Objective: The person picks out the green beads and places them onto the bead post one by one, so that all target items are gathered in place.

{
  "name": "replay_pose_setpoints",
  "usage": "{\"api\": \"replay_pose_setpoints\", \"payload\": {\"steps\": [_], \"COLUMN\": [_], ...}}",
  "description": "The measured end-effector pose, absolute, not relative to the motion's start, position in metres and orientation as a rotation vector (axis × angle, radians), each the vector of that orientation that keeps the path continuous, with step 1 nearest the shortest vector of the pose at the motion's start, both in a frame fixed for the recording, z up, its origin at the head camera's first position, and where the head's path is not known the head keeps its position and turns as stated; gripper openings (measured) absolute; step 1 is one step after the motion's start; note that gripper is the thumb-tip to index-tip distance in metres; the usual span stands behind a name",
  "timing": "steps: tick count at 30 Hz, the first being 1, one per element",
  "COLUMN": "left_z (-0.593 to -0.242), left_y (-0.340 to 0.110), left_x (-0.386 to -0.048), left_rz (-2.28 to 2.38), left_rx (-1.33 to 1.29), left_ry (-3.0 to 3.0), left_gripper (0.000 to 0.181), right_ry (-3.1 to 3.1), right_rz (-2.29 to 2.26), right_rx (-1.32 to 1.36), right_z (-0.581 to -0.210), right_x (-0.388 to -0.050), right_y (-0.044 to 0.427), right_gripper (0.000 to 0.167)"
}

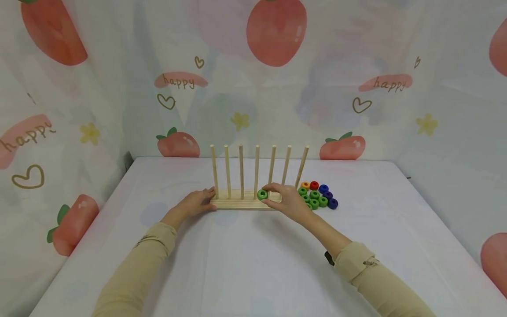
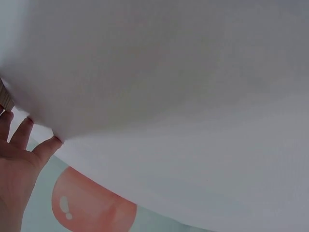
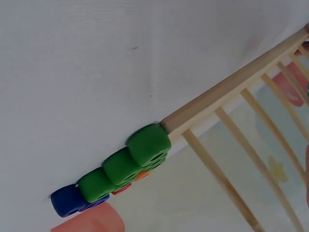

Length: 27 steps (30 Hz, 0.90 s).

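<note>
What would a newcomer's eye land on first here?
Probably the bright beads, green, blue, red and orange, bunched by the right end of the rack. Next, the hands: the right hand pinches a green bead near the middle pegs, while the left hand grips the rack's left end.

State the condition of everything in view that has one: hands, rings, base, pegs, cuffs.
Base: lying flat.
Pegs: standing in the base, no rings visible on them.
Loose rings: clustered by the base's right end.
Held ring: pinched, hole facing the head camera.
Left hand: holding the base's left end.
Right hand: pinching the held ring.
Cuffs: folded back.
</note>
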<state>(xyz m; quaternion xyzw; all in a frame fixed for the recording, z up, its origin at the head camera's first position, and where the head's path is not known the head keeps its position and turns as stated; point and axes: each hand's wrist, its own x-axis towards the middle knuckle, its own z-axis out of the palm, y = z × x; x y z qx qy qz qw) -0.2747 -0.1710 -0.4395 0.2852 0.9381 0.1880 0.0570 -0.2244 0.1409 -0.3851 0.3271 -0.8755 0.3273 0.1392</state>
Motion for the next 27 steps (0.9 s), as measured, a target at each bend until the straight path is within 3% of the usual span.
{"api": "replay_pose_setpoints", "payload": {"steps": [15, 27], "left_z": [-0.443, -0.441], "left_y": [-0.171, -0.172], "left_x": [-0.276, -0.275], "left_rz": [0.577, 0.548], "left_rx": [0.807, 0.792], "left_ry": [2.839, 2.839], "left_gripper": [0.065, 0.064], "right_ry": [-2.403, -2.269], "right_rz": [0.987, 1.027], "right_rx": [1.032, 1.102], "right_z": [-0.369, -0.348], "right_x": [-0.233, -0.240], "right_y": [0.111, 0.087], "right_gripper": [0.033, 0.029]}}
